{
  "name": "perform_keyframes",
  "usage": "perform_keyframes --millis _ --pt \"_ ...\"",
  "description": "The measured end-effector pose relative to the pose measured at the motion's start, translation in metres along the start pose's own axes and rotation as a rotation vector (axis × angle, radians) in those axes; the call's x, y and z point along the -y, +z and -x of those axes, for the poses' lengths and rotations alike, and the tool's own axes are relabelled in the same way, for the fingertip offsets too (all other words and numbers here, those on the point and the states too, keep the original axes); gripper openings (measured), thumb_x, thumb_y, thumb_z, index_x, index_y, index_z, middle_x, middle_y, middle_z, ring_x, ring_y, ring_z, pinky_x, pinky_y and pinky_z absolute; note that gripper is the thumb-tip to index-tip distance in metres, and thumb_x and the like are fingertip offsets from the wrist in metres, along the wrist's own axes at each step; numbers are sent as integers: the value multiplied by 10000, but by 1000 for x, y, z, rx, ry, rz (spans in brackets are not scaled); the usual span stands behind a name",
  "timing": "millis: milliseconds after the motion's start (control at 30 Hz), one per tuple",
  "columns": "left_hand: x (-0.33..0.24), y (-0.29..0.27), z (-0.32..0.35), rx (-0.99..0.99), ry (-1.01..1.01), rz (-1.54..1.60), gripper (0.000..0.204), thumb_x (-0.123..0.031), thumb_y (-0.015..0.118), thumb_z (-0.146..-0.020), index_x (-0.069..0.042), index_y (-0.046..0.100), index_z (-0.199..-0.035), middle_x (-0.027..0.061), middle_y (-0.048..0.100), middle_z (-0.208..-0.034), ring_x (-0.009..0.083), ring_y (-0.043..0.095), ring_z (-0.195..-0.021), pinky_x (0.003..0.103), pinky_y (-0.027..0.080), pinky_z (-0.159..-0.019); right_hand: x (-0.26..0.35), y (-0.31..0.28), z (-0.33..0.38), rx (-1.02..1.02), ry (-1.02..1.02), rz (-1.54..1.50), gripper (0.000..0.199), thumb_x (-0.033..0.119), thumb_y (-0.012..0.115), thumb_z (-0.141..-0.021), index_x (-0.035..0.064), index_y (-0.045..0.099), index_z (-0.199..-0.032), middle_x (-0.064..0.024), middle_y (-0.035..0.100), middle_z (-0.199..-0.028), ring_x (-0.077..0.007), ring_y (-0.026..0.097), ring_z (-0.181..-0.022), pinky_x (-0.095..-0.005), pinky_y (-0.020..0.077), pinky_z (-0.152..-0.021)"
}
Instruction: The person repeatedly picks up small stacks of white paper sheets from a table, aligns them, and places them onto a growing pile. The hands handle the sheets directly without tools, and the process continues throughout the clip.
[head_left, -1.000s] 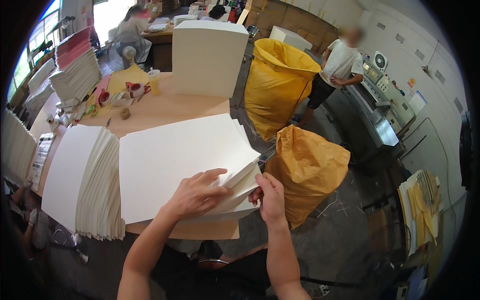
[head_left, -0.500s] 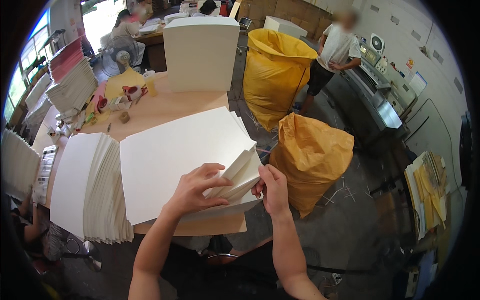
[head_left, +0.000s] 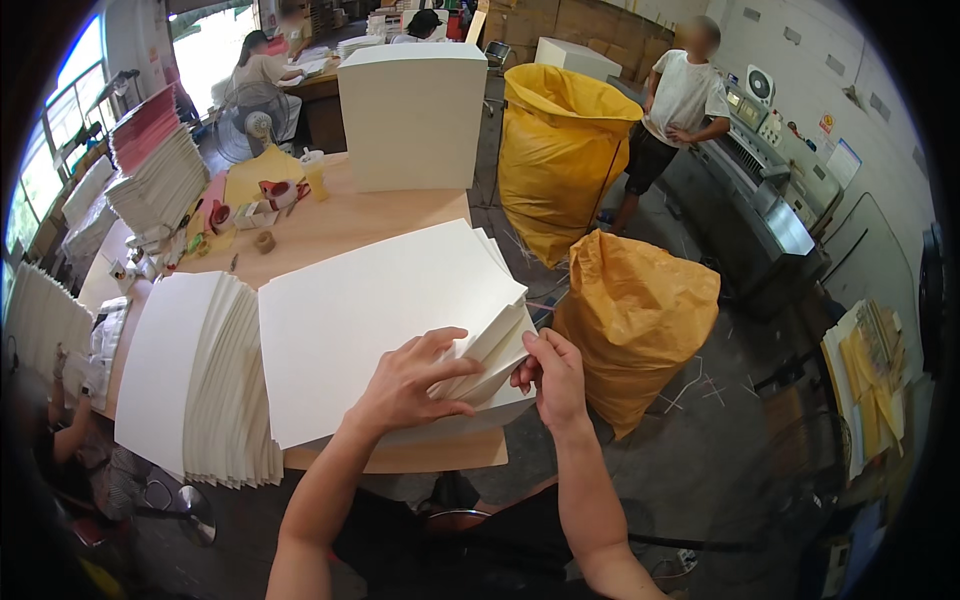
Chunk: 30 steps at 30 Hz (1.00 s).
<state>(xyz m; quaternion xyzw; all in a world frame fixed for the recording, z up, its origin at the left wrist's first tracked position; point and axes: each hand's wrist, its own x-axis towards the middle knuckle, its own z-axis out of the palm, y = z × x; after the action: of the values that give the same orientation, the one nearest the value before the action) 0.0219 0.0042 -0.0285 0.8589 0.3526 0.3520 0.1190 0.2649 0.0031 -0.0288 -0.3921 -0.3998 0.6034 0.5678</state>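
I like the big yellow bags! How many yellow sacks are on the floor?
2. An open yellow sack stands beside the table's far end; a closed yellow sack sits nearer, right of the right hand. Others may be hidden.

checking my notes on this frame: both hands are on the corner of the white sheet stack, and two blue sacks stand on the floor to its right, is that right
Not quite: the sacks are yellow, not blue. The head view shows the left hand and right hand on the near right corner of the white sheet stack, with one closed yellow sack beside the table and an open yellow sack behind it.
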Motion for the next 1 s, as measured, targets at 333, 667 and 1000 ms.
perform_keyframes --millis 333,667,1000 --pt "7 2 1 -24 -36 108 482 -262 933 -770 -297 790 -1228 65 692 -1347 280 743 -1106 401 628 -915 -13 -11 2 38 -105 101 377 308 661 -1099 106 532 -808 5 566 -644 -108 610 -571 -238 435 -502" --pt "3 -2 -2 -11 -54 168 490 -112 902 -782 -220 798 -1249 83 715 -1318 280 731 -1153 408 627 -961 -11 -22 3 113 -64 -88 344 246 568 -1127 78 537 -828 -45 598 -709 -154 645 -656 -284 486 -569" --pt "8 1 2 26 -16 29 325 -165 821 -888 -240 784 -1202 101 636 -1453 310 725 -1166 424 635 -922 -6 -8 3 26 -58 -3 378 236 629 -1096 93 535 -759 -6 555 -634 -131 616 -579 -264 453 -514"
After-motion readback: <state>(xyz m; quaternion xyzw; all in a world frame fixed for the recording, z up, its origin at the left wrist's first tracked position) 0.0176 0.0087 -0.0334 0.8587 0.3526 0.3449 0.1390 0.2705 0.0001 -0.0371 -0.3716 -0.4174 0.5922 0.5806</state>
